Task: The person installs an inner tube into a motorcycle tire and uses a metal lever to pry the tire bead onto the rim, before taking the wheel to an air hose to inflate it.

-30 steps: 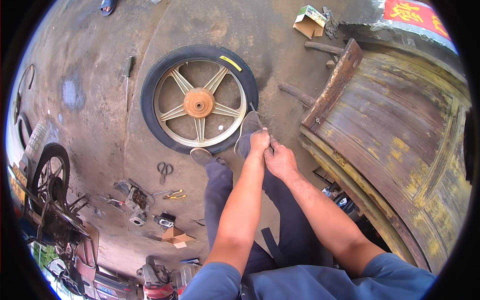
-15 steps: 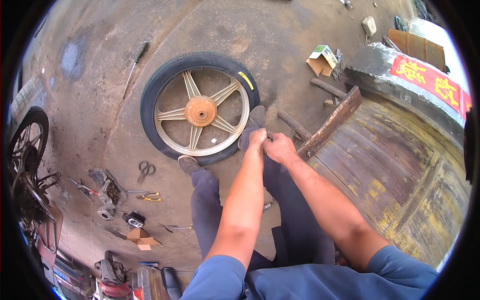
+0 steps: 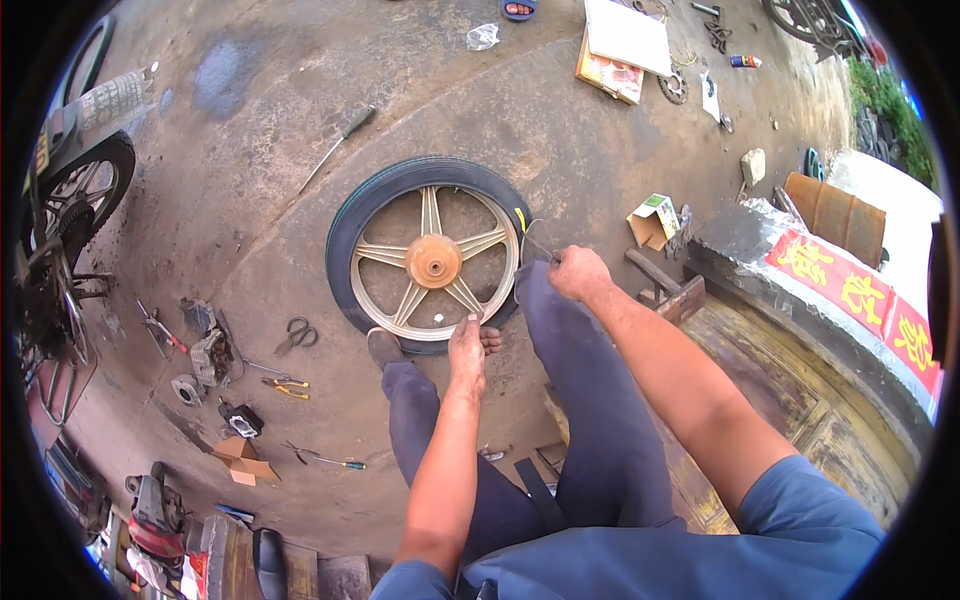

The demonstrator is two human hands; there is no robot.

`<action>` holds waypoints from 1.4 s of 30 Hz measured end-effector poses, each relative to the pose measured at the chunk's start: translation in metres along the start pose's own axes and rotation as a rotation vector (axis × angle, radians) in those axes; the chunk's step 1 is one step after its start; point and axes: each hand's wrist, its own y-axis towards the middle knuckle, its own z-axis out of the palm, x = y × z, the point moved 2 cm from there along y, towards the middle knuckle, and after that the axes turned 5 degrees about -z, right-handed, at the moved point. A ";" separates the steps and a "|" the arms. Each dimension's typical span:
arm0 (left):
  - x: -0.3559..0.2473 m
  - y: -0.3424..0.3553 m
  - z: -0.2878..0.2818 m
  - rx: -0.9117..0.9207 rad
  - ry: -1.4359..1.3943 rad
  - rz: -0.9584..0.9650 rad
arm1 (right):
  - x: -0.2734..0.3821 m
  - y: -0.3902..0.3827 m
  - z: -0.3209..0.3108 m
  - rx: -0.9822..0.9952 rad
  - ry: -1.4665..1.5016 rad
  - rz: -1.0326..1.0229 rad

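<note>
A spoked motorcycle wheel with a black tyre [image 3: 345, 235] lies flat on the floor, its pale rim circling a rusty orange hub [image 3: 433, 262]. My left hand [image 3: 467, 350] is open, palm turned up, over the rim's near edge. To the right of the tyre, above my knee, my right hand [image 3: 580, 273] is closed on a thin dark rod [image 3: 541, 246] that points toward the tyre. A thin curved strand shows by the rod's far end; what it is I cannot make out. My left shoe [image 3: 384, 347] rests against the tyre.
On the left lie a screwdriver [image 3: 340, 145], scissors [image 3: 298, 334], yellow-handled pliers [image 3: 288, 386] and engine parts [image 3: 210, 355]. A worn wooden bench [image 3: 750, 390] stands at right, with an open small box [image 3: 655, 222] beyond it. Someone's sandalled foot [image 3: 518, 9] shows at the far edge.
My hands, together before, are now apart. The left has come away toward me and opened; the right keeps its grip, with the rod now showing. The view has shifted, revealing more floor beyond.
</note>
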 end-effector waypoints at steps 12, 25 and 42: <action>0.053 -0.053 -0.041 -0.050 -0.151 0.025 | 0.056 -0.012 -0.060 -0.076 -0.335 -0.288; -0.004 -0.033 -0.010 -0.018 -0.388 0.187 | 0.180 0.061 -0.062 0.078 -0.716 -0.228; -0.014 -0.031 -0.016 -0.139 -0.485 0.238 | 0.298 0.065 -0.085 0.137 -1.071 -0.436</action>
